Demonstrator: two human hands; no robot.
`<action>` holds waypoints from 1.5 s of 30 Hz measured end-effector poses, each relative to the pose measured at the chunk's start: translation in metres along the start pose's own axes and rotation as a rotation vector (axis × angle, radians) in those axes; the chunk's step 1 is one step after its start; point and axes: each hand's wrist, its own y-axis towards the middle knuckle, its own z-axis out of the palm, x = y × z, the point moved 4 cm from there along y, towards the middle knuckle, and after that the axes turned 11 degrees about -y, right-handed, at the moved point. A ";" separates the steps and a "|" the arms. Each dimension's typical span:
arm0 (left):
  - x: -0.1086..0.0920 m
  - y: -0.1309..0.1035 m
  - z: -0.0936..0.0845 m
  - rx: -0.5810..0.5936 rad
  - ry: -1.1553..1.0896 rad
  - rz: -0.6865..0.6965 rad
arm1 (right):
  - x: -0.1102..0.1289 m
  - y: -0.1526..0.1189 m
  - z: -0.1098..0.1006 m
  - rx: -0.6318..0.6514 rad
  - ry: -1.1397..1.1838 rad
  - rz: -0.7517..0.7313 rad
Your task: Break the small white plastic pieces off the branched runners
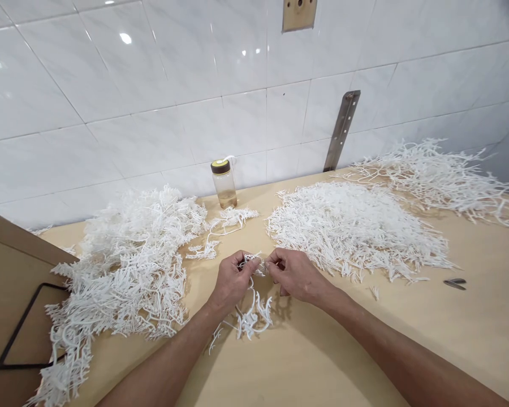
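My left hand [233, 281] is closed on a white branched plastic piece [251, 321], whose stems and tips hang below the fingers over the table. Close beside it on the right, my right hand [293, 274] pinches at the upper end of the same piece, thumb and forefinger together. The exact spot between the fingertips is too small to make out. A big heap of tangled white branched pieces [139, 254] lies to the left. On the right is a flatter pile of short white pieces [356, 226].
A bottle [224, 183] stands near the tiled wall, with loose strands in front. Longer white branches [441, 178] lie at the back right. Small snips [455, 284] rest at the right. A brown box [17, 294] is at the left edge. A metal bracket [343, 130] leans by the wall.
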 end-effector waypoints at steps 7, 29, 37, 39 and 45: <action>-0.002 -0.001 0.002 0.034 0.049 0.041 | -0.010 0.006 0.017 0.015 0.123 0.140; -0.002 0.003 0.001 0.028 -0.010 -0.032 | -0.014 0.007 0.004 -0.144 0.293 -0.107; -0.004 0.005 -0.001 0.030 0.050 -0.011 | -0.012 0.006 0.005 -0.114 0.203 -0.119; -0.003 0.006 -0.002 0.016 0.055 -0.012 | -0.011 0.006 0.005 -0.117 0.215 -0.126; -0.006 0.006 0.001 0.006 0.096 -0.008 | -0.007 0.006 0.003 -0.138 0.218 -0.124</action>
